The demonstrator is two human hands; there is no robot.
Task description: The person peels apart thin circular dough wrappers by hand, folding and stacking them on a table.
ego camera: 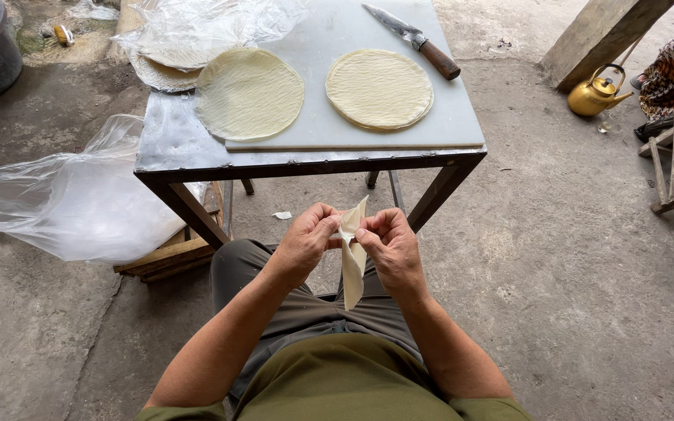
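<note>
1. My left hand (306, 238) pinches the left edge of a folded pale wrapper sheet (352, 257), thumb and fingers closed on it
2. My right hand (390, 243) pinches the same sheet from the right; both hands are close together, the sheet held between them
3. The sheet is held upright above my lap, in front of the table edge; its upper tip points up between my thumbs, and its lower part hangs below my hands
4. On the white board (399, 93) on the metal table (173, 144) lie two round wrapper stacks, one left (250, 93), one right (379, 88), well apart from my hands
5. A knife (415, 39) lies at the far side of the board
6. Clear plastic sheeting (196, 23) covers the table's far left corner
</note>
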